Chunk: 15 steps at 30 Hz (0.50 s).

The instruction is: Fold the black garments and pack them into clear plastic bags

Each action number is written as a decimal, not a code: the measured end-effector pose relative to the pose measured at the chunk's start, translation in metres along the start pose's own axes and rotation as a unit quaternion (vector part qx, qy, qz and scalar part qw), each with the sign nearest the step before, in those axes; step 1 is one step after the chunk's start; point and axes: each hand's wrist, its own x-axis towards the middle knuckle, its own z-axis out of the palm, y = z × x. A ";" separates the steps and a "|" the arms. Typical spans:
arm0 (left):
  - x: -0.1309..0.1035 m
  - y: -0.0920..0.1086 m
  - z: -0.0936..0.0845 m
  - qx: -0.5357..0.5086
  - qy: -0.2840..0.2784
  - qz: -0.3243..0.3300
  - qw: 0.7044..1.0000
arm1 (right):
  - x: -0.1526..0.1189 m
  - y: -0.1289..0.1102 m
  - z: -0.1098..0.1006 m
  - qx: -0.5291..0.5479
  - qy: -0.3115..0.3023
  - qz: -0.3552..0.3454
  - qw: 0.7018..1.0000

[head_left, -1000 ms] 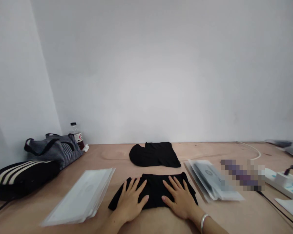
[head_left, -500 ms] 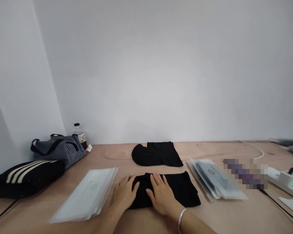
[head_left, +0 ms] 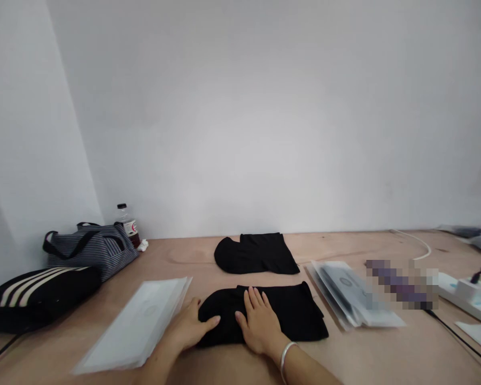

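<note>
A black cloth piece (head_left: 299,315) with a rounded left end lies flat and folded in front of me; its exact kind I cannot tell. My right hand (head_left: 260,323) rests flat on its middle, fingers stretched out, a silver bangle on the wrist. At the rounded end is my left hand (head_left: 188,323), its thumb over the cloth's edge and apart from the fingers, which partly hide behind the hand. Farther back, a second black cloth piece (head_left: 256,254) of like shape lies flat near the wall.
Stacked frosted plastic bags (head_left: 138,321) lie left of my hands. On the right are filled bags (head_left: 350,294), a blurred-out object (head_left: 401,283) and a power strip (head_left: 471,299). A striped bag (head_left: 96,246), a black bag (head_left: 44,297) and a bottle (head_left: 129,224) stand far left.
My left hand has slid left from on top of the cloth to its rounded end, uncovering it. My right hand stays flat on the cloth. The view has shifted slightly.
</note>
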 end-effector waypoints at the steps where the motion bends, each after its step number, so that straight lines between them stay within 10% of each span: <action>1: -0.001 -0.002 -0.004 -0.038 -0.022 0.007 0.999 | 0.000 0.000 0.000 0.001 0.000 0.001 1.000; 4: 0.001 -0.003 -0.010 -0.164 -0.050 0.029 0.985 | 0.000 0.000 -0.001 0.000 -0.002 0.002 1.000; 12: 0.001 0.031 0.038 -0.488 0.129 -0.028 0.863 | -0.001 0.000 0.000 -0.003 0.006 0.000 1.000; 15: -0.003 0.037 0.055 -0.409 0.163 -0.029 0.898 | -0.001 -0.001 0.001 -0.002 0.008 0.001 1.000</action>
